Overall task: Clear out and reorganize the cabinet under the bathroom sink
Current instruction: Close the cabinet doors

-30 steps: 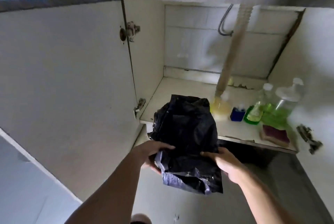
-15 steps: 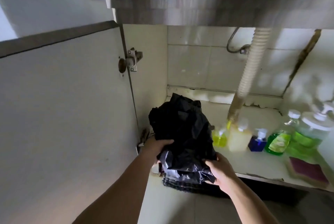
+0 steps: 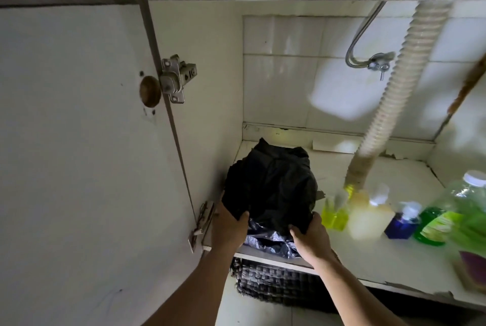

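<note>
Cabinet shelf (image 3: 389,254), black bag (image 3: 273,189) between hands (image 3: 271,233)

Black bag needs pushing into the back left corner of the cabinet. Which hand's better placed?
Probably the right hand: it grips the black bag on the open side, facing the corner. The left hand is wedged against the cabinet wall.

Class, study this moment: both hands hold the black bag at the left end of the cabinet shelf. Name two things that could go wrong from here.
1. The black bag sits close to the small yellow bottle; shoving it rightward might topple the bottle.
2. The right hand and left hand grip thin plastic, which might tear on the chipped shelf edge.
</note>
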A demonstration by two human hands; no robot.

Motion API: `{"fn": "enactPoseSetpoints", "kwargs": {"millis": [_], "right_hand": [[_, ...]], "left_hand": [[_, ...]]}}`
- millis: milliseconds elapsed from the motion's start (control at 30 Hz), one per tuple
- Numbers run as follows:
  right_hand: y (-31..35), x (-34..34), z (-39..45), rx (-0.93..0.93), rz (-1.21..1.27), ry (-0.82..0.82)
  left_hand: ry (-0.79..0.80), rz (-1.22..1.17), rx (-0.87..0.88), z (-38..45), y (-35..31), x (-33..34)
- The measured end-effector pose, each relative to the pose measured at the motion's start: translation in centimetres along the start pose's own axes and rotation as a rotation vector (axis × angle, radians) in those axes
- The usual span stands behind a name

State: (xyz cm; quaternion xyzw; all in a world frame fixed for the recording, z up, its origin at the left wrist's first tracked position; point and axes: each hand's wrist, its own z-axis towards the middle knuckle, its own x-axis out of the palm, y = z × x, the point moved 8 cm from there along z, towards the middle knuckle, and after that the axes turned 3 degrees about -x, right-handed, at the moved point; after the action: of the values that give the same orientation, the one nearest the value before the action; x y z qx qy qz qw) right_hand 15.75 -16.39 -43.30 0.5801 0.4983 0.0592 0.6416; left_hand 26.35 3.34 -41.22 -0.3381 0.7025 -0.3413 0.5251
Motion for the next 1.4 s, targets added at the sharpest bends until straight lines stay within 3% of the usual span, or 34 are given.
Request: {"fn": "enactPoseSetpoints", "kwargs": {"millis": [167, 333, 667, 833, 1000, 1100, 1167, 1267, 1333, 1400], "right_hand": [[2.5, -2.5, -2.0, -0.104, -0.116, 0.057], [8.7, -7.0, -6.6, -0.344, -0.255, 0.094], [23.5, -11.5, -21.3, -0.889, -0.234, 0.159], [31.6, -11.8, -29.9, -1.236, -0.122, 0.096], [35.2, -10.1, -37.1, -1.484, -0.082, 0.13], [36.3, -9.4, -40.4, -1.591, -0.142, 0.124], [37.0, -9.4, -42.0, -1.619, -0.165, 0.13], [37.2, -9.1, -43.7, -1.616, -0.201, 0.2], [37.0, -8.6, -44.1, -1.594, -0.243, 0.236], [36.6, -8.0, -44.0, -1.546, -0.291, 0.252]], "left_hand": [[-0.03, 0.118, -0.052, -2.0, -1.6, -2.0], [-0.053, 0.25, 0.007, -7.0, -5.8, -6.0], [-0.285, 0.489, 0.341, -23.3, -13.5, -18.4], [-0.574, 0.523, 0.561, -33.1, -16.3, -26.4], [-0.998, 0.404, 1.097, -44.7, -16.5, -31.2], [-1.239, 0.328, 1.135, -48.0, -14.4, -34.3], [-1.183, 0.19, 0.963, -46.4, -12.6, -36.7], [-0.78, -0.074, 0.607, -41.1, -9.1, -36.8], [-0.642, -0.116, 0.596, -39.5, -7.9, -35.3], [-0.602, -0.185, 0.665, -39.1, -7.6, -34.7]]}}
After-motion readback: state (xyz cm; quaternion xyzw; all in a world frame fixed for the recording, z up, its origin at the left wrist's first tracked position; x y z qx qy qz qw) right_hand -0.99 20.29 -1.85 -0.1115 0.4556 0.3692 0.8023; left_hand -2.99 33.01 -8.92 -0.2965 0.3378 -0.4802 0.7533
